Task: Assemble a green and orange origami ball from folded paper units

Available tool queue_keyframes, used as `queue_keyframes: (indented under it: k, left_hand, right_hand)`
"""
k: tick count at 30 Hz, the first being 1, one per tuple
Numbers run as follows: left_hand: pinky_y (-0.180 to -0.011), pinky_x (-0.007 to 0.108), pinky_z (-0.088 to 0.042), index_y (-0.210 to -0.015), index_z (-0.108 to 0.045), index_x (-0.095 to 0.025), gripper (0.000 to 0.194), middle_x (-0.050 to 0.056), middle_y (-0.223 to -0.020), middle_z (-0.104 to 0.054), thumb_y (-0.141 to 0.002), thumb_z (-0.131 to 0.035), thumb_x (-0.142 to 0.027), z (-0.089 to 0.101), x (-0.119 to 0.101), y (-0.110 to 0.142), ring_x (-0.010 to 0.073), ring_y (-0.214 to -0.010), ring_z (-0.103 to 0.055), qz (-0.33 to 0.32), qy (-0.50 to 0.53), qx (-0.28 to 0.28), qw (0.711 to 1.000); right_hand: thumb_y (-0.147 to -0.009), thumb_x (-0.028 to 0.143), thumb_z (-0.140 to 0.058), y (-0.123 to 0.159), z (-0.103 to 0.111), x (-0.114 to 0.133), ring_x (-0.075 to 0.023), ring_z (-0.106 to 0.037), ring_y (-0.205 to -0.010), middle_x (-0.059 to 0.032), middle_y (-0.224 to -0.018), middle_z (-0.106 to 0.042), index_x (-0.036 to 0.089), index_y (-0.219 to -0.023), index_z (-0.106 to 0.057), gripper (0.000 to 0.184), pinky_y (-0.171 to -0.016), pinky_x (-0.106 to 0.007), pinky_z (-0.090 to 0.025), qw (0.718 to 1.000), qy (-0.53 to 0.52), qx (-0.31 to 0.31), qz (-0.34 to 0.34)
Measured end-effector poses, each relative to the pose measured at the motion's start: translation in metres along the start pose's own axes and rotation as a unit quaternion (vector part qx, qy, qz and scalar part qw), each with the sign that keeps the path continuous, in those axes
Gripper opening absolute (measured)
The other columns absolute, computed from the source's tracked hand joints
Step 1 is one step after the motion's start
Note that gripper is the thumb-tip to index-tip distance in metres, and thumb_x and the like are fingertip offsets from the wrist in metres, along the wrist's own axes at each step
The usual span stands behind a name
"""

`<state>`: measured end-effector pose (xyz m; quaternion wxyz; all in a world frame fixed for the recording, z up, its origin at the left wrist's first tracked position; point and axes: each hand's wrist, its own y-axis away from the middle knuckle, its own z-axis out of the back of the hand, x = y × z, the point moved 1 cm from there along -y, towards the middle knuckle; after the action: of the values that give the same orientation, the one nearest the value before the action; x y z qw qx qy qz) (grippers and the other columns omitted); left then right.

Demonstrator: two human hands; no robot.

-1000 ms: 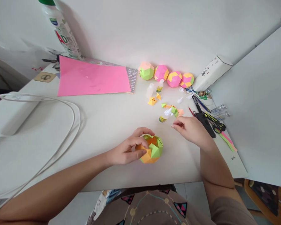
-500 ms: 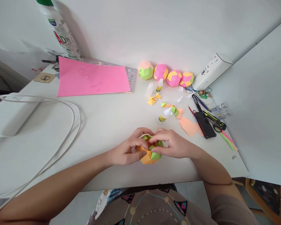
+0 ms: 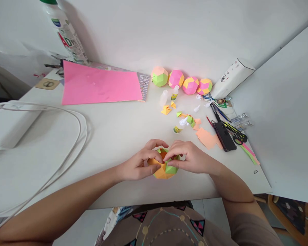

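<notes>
An orange and green folded paper ball point(image 3: 163, 172), hollow with an opening at its top, sits at the table's front between my hands. My left hand point(image 3: 141, 161) grips its orange left side, thumb outside and fingers at the rim of the opening. From the other side my right hand point(image 3: 188, 156) pinches a green part of the rim, thumb outside and fingertips partly inside. The fingers cover some of the opening. Just beyond the hands stands a small glue bottle point(image 3: 178, 129) with a white nozzle top, beside green and orange folded paper pieces point(image 3: 191, 120).
Several finished paper balls point(image 3: 176, 79) line the wall. Pink paper point(image 3: 102, 87) lies at the back left, near a tall bottle point(image 3: 69, 37). A white cable point(image 3: 85, 133) loops at the left. Peach paper point(image 3: 206, 137), a black phone point(image 3: 225, 136) and scissors point(image 3: 238, 139) are at right.
The right hand's fingertips have shifted slightly at the opening's rim, by the left fingertips. The left hand keeps its grip and the ball stays in nearly the same place.
</notes>
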<state>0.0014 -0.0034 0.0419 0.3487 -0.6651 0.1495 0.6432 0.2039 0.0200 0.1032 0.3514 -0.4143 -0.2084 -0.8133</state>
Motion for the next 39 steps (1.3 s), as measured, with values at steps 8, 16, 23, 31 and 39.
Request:
queue_keyframes:
  k: [8,16,23,31,39]
  left_hand:
    - [-0.103,0.043,-0.042,-0.087,-0.062,-0.018,0.011,0.012,-0.128,-0.04,-0.091,-0.051,-0.02,-0.001,0.003,0.001,0.0274,-0.13,-0.039,-0.004,0.007,-0.006,1.0]
    - [-0.103,0.043,-0.042,-0.086,-0.061,-0.019,0.011,0.011,-0.128,-0.042,-0.091,-0.052,-0.022,-0.001,0.001,0.001,0.0264,-0.128,-0.042,0.001,-0.007,-0.014,1.0]
    - [-0.104,0.044,-0.04,-0.088,-0.061,-0.019,0.011,0.01,-0.128,-0.041,-0.09,-0.051,-0.015,-0.002,0.002,0.001,0.0262,-0.129,-0.04,-0.005,-0.01,-0.002,1.0]
    - [-0.089,0.036,-0.05,-0.088,-0.06,-0.019,0.01,0.011,-0.131,-0.038,-0.089,-0.052,-0.014,-0.003,0.001,0.002,0.0277,-0.13,-0.038,-0.008,0.013,0.007,1.0]
    - [-0.102,0.045,-0.043,-0.088,-0.061,-0.019,0.011,0.012,-0.13,-0.04,-0.091,-0.05,-0.018,-0.003,0.0,0.001,0.0287,-0.132,-0.038,-0.008,-0.017,0.009,1.0]
  right_hand:
    - [-0.082,0.02,-0.069,0.001,0.001,-0.001,-0.0172,-0.06,-0.081,-0.004,-0.079,-0.071,0.021,-0.089,-0.075,0.008,-0.069,-0.029,-0.05,0.999,-0.005,-0.019,0.027]
    - [-0.081,0.012,-0.066,0.001,0.007,0.009,-0.0128,-0.056,-0.077,-0.002,-0.079,-0.07,0.017,-0.079,-0.07,0.007,-0.065,-0.023,-0.044,0.999,0.005,0.031,-0.027]
    - [-0.081,0.014,-0.066,0.001,0.007,0.009,-0.0134,-0.055,-0.077,-0.0016,-0.076,-0.066,0.018,-0.079,-0.07,0.006,-0.064,-0.023,-0.042,0.999,-0.006,0.039,-0.034]
    - [-0.082,0.014,-0.064,0.002,0.006,0.008,-0.0144,-0.055,-0.081,-0.0024,-0.081,-0.067,0.019,-0.081,-0.069,0.007,-0.066,-0.024,-0.042,0.998,0.001,0.044,-0.042]
    - [-0.083,0.014,-0.065,0.002,0.005,0.009,-0.0151,-0.054,-0.081,-0.002,-0.078,-0.068,0.019,-0.08,-0.069,0.007,-0.069,-0.025,-0.043,0.999,-0.006,0.043,-0.025]
